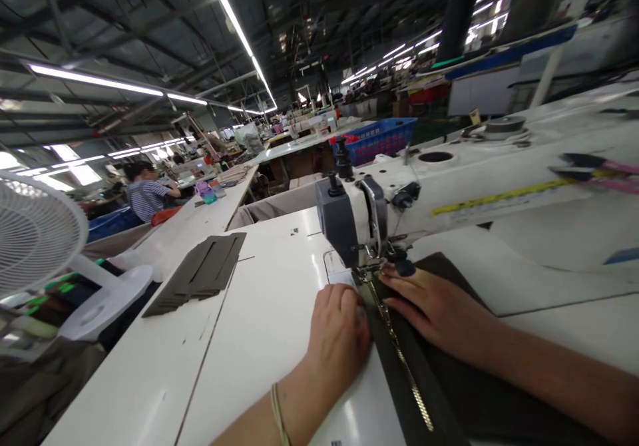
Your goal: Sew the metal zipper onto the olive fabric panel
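Dark olive fabric (449, 379) with a gold metal zipper (407, 363) along it lies under the needle area of a white sewing machine (352, 213). My left hand (339, 323) rests at the fabric's left edge, just in front of the presser foot, its fingers curled and their tips hidden. On the right side of the zipper, my right hand (429, 303) lies on the fabric with fingers stretched toward the foot and thumb apart. The zipper's slider sits between the two hands. A band is around my left wrist.
Cut olive fabric pieces (200, 273) lie in a stack on the white table (254, 299) at left. A white fan (37, 233) stands beyond the left edge. Scissors (594, 166) and a yellow tape measure (499, 196) are on the machine arm. A person (147, 193) sits farther back.
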`<move>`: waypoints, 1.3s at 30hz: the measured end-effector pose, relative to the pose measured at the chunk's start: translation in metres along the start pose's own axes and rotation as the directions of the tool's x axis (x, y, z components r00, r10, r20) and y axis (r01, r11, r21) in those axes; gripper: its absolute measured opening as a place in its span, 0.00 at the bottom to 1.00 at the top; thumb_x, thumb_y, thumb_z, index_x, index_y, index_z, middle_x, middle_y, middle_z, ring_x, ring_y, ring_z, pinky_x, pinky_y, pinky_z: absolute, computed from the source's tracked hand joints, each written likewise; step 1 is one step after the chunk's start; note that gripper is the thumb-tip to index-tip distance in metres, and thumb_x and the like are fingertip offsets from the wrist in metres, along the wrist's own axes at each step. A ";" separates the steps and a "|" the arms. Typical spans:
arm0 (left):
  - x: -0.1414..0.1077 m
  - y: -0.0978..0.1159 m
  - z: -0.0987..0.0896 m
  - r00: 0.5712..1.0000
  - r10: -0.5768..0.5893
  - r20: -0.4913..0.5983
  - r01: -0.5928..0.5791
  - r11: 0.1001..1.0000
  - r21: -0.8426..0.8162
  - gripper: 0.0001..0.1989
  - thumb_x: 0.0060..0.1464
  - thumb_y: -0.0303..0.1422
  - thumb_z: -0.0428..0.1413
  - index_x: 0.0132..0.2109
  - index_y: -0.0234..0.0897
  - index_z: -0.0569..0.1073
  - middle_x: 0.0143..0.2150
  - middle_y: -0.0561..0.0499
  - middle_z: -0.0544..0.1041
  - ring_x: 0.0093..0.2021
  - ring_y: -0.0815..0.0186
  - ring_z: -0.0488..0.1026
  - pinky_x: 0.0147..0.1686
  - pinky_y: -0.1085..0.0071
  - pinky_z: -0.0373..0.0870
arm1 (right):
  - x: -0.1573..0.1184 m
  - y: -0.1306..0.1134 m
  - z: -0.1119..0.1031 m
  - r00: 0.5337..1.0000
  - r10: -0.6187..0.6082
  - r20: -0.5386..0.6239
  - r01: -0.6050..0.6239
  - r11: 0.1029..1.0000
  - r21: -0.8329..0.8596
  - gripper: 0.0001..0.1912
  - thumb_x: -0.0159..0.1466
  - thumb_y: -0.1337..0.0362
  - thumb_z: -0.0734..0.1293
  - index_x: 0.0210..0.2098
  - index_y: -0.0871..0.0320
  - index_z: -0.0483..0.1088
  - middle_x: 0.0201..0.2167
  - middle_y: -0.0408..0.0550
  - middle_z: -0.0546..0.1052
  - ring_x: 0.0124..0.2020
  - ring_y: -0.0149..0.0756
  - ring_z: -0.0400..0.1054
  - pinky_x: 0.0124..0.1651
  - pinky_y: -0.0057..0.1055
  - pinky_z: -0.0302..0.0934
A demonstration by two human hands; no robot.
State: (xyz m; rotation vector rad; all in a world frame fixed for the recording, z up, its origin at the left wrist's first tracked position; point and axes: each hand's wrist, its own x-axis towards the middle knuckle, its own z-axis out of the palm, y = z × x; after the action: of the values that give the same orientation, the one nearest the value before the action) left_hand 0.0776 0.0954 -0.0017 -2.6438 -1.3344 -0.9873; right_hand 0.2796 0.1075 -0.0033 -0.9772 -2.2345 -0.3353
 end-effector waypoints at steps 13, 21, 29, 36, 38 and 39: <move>0.010 -0.011 0.003 0.937 0.343 0.060 -0.343 0.939 -0.017 0.11 0.63 0.26 0.46 0.44 0.32 0.73 0.44 0.43 0.78 0.46 0.58 0.75 0.45 0.60 0.77 | 0.000 -0.003 0.012 0.989 -0.066 0.135 0.058 0.996 0.063 0.20 0.65 0.74 0.52 0.48 0.74 0.70 0.49 0.63 0.73 0.50 0.44 0.69 0.54 0.38 0.64; 0.011 -0.012 0.001 0.932 0.351 0.092 -0.348 0.936 -0.042 0.11 0.60 0.22 0.47 0.44 0.31 0.73 0.46 0.42 0.77 0.48 0.58 0.74 0.49 0.59 0.75 | -0.002 -0.003 0.014 0.989 -0.089 0.116 0.082 0.994 0.068 0.19 0.64 0.74 0.53 0.46 0.76 0.71 0.49 0.66 0.72 0.52 0.46 0.67 0.55 0.40 0.63; 0.017 -0.011 -0.002 0.933 0.343 0.107 -0.342 0.939 -0.032 0.12 0.61 0.24 0.46 0.44 0.33 0.73 0.44 0.43 0.77 0.46 0.59 0.75 0.45 0.61 0.76 | 0.001 0.002 0.019 0.991 -0.088 0.105 0.074 0.989 0.125 0.19 0.65 0.74 0.53 0.47 0.77 0.70 0.48 0.66 0.73 0.51 0.46 0.67 0.55 0.40 0.63; 0.019 -0.012 0.003 0.955 0.251 0.159 -0.255 0.967 0.008 0.11 0.58 0.24 0.47 0.43 0.32 0.72 0.41 0.43 0.75 0.41 0.59 0.75 0.40 0.62 0.76 | 0.006 0.009 0.009 0.992 -0.084 0.095 0.052 0.953 0.299 0.11 0.65 0.65 0.61 0.42 0.62 0.71 0.44 0.55 0.73 0.48 0.41 0.66 0.50 0.39 0.64; 0.018 -0.012 0.001 0.955 0.233 0.185 -0.240 0.971 0.013 0.11 0.57 0.23 0.48 0.44 0.32 0.72 0.42 0.44 0.75 0.41 0.60 0.74 0.41 0.63 0.76 | 0.006 0.007 0.004 0.988 -0.021 0.155 -0.035 0.935 0.353 0.04 0.62 0.65 0.65 0.34 0.60 0.69 0.39 0.52 0.73 0.42 0.40 0.67 0.44 0.37 0.65; 0.016 -0.011 0.000 0.951 0.237 0.196 -0.245 0.969 0.014 0.11 0.57 0.23 0.49 0.45 0.33 0.72 0.42 0.44 0.75 0.42 0.60 0.74 0.41 0.63 0.76 | 0.006 0.005 0.002 0.983 0.007 0.184 -0.072 0.935 0.348 0.03 0.61 0.66 0.65 0.31 0.59 0.67 0.35 0.49 0.72 0.38 0.38 0.66 0.39 0.35 0.65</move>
State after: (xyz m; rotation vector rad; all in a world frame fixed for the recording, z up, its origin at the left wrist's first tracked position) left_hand 0.0760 0.1141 0.0044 -2.8457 -1.0085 -0.6838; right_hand 0.2794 0.1148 -0.0010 -0.8822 -2.3239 0.1800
